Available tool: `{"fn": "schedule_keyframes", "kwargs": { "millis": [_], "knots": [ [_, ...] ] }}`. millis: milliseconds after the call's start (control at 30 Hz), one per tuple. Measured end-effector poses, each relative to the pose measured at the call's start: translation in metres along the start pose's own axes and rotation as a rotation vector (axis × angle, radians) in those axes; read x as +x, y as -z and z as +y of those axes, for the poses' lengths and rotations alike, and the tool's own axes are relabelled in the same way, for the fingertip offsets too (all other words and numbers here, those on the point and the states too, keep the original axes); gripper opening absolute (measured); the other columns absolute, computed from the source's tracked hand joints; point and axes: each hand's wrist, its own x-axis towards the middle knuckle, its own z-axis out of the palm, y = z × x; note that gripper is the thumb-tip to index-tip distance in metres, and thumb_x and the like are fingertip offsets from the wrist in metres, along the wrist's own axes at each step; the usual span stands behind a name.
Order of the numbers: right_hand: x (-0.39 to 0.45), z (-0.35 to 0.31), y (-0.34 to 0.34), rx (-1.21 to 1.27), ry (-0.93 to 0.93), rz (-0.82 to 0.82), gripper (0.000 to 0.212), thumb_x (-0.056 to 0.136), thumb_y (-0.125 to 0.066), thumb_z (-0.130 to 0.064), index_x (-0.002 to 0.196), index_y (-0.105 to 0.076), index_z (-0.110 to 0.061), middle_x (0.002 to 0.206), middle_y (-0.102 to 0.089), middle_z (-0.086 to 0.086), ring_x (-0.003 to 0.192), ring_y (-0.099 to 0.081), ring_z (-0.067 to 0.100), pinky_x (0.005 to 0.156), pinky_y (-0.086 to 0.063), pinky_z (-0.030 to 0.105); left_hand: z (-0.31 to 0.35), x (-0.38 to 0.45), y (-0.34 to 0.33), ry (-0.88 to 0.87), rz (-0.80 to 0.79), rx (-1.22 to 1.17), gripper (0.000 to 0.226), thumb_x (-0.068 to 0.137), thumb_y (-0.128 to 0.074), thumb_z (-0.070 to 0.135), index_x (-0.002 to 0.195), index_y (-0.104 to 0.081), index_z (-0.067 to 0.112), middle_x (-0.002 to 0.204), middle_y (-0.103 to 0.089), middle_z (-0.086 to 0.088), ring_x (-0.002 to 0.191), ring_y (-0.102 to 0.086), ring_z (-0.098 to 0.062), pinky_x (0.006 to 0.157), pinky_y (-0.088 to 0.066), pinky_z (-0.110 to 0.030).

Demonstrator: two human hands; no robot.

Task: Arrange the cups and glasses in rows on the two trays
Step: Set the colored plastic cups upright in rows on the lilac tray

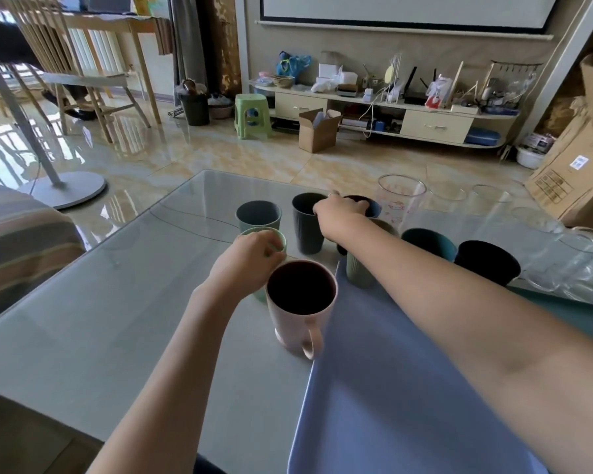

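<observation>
My left hand (245, 258) grips the rim of a light green cup (278, 238) on the glass table, just behind a pink mug (300, 302). My right hand (338, 212) reaches far across and holds the rim of a dark blue cup (374, 205) at the back. A grey-blue cup (258, 215) and a dark grey ribbed cup (305, 227) stand between the hands. A sage green cup (358, 268), a teal cup (428, 242) and a black cup (486, 263) stand to the right. The blue tray (374, 388) lies near me; a dark green tray (579, 319) sits at the right.
A tall clear tumbler (401, 200) and several clear glasses (572, 265) crowd the table's right side. The table's left edge borders a striped sofa (21, 241). Cardboard boxes (569, 179) stand on the floor at the right.
</observation>
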Motion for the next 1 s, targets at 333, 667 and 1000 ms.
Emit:
{"fn": "schedule_keyframes", "kwargs": {
  "millis": [333, 667, 1000],
  "knots": [
    [0.003, 0.013, -0.015, 0.182, 0.022, 0.177, 0.028, 0.085, -0.041, 0.008, 0.099, -0.056, -0.012, 0.096, -0.055, 0.014, 0.091, -0.053, 0.032, 0.092, -0.037, 0.044, 0.008, -0.006, 0.006, 0.031, -0.014, 0.078, 0.017, 0.089, -0.052, 0.02, 0.099, -0.065, 0.023, 0.1, -0.065, 0.0, 0.09, -0.06, -0.023, 0.083, -0.054, -0.042],
    [-0.002, 0.014, -0.003, 0.355, 0.108, 0.426, 0.017, 0.083, -0.049, 0.005, 0.088, -0.064, -0.002, 0.088, -0.062, 0.017, 0.08, -0.059, 0.034, 0.068, -0.048, 0.037, 0.014, -0.012, 0.011, 0.007, 0.197, 0.149, 0.022, 0.09, -0.049, 0.02, 0.107, -0.062, 0.024, 0.105, -0.065, -0.003, 0.092, -0.058, -0.026, 0.07, -0.039, -0.03],
    [-0.076, 0.042, 0.02, 0.459, 0.218, 0.798, 0.035, 0.078, -0.045, 0.012, 0.099, -0.067, -0.006, 0.088, -0.067, 0.014, 0.082, -0.061, 0.03, 0.07, -0.051, 0.041, 0.058, -0.034, 0.027, -0.337, 0.508, 0.257, 0.062, 0.072, -0.074, 0.033, 0.129, -0.049, 0.028, 0.139, -0.045, -0.001, 0.124, -0.041, -0.028, 0.099, -0.029, -0.044]
  ]
}}
